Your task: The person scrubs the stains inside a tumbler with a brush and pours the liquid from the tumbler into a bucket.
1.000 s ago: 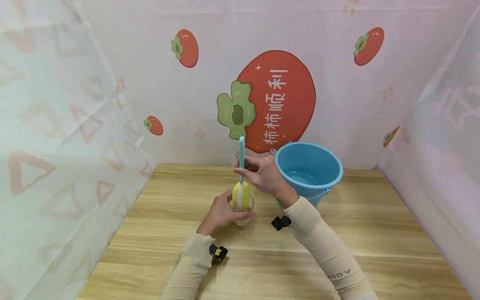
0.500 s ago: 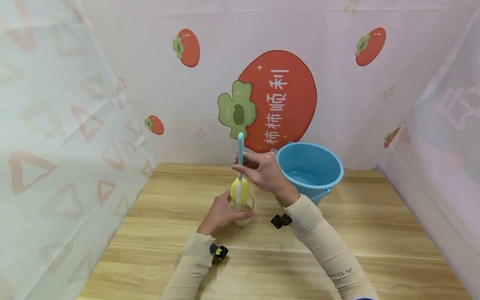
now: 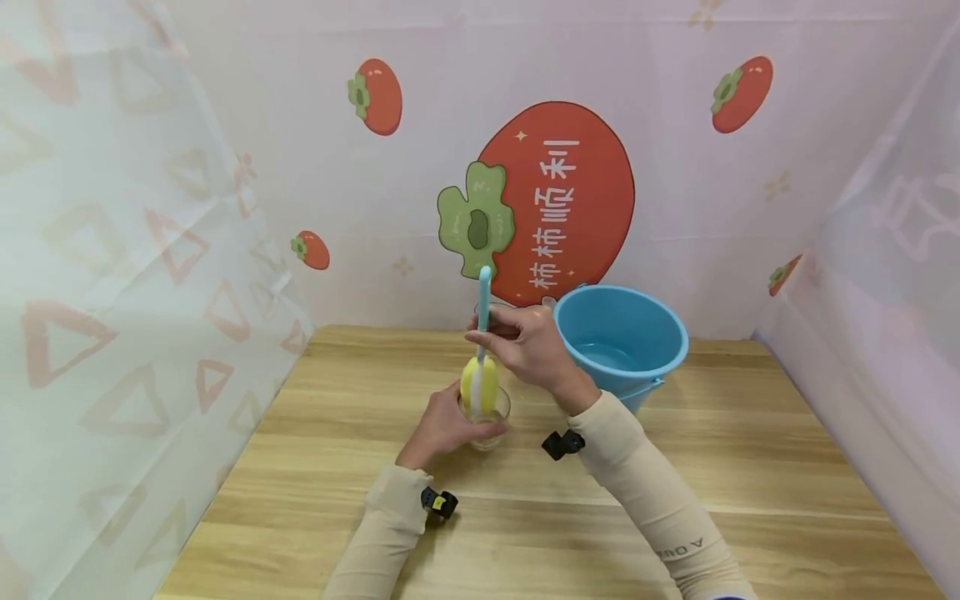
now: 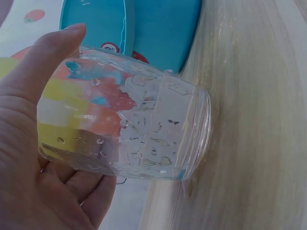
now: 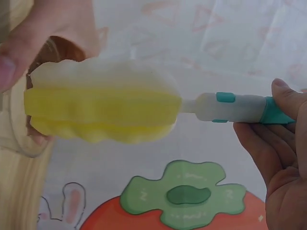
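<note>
My left hand (image 3: 444,427) holds a clear glass (image 4: 158,124) around its upper part, thumb on one side and fingers on the other. The glass stands on the wooden table with drops on its wall; some water seems to lie in its bottom. Between thumb and fingers, my right hand (image 3: 528,346) pinches the blue-and-white handle (image 3: 483,310) of a sponge cup brush (image 5: 105,100). The brush is upright, its yellow-and-white sponge head (image 3: 480,385) pointing down. Only the tip of the sponge sits inside the mouth of the glass; most of it is above the rim.
A blue bucket (image 3: 600,310) stands at the back of the table, just right of and behind my right hand. Behind the wooden table (image 3: 360,358) hangs a white cloth with printed persimmons (image 3: 577,208). More cloth closes off the left and right sides.
The brush has risen slightly in my right hand since the first frame, so a little less of the sponge is in the glass. My left hand keeps its hold on the glass.
</note>
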The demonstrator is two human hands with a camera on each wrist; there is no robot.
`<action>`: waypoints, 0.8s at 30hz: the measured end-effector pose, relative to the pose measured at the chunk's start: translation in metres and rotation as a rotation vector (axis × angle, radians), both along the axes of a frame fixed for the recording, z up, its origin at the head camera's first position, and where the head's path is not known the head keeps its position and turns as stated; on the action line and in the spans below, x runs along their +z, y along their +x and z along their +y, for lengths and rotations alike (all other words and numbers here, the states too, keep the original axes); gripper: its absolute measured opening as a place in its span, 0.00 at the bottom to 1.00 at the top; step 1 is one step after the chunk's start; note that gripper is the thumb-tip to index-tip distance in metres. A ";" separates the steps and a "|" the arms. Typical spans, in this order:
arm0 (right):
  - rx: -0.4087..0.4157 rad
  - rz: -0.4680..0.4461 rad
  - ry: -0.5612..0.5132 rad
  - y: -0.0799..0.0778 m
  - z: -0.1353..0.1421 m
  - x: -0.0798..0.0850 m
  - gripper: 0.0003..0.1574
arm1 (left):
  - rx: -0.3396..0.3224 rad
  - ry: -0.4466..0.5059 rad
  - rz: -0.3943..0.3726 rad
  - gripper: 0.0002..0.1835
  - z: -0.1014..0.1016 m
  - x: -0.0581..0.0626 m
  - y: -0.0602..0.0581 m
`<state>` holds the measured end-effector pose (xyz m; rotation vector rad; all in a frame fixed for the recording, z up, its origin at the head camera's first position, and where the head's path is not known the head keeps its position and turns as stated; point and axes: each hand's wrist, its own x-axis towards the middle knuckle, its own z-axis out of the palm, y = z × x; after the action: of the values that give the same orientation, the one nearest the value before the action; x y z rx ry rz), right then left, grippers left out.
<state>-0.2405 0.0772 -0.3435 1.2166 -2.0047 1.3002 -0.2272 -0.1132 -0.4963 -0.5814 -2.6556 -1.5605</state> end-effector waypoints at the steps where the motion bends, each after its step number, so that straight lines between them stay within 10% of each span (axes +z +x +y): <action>1: 0.006 0.003 -0.001 0.001 0.000 0.002 0.09 | -0.002 0.000 0.004 0.31 0.000 0.000 0.000; 12: -0.008 -0.005 0.058 0.000 -0.009 -0.020 0.06 | 0.017 0.002 -0.035 0.33 0.000 0.001 0.000; 24: 0.032 -0.015 0.003 0.009 -0.002 0.004 0.09 | -0.010 -0.010 0.028 0.30 0.000 -0.002 -0.002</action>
<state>-0.2316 0.0747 -0.3390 1.2489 -2.0063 1.3250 -0.2293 -0.1132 -0.4981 -0.6133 -2.6453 -1.5307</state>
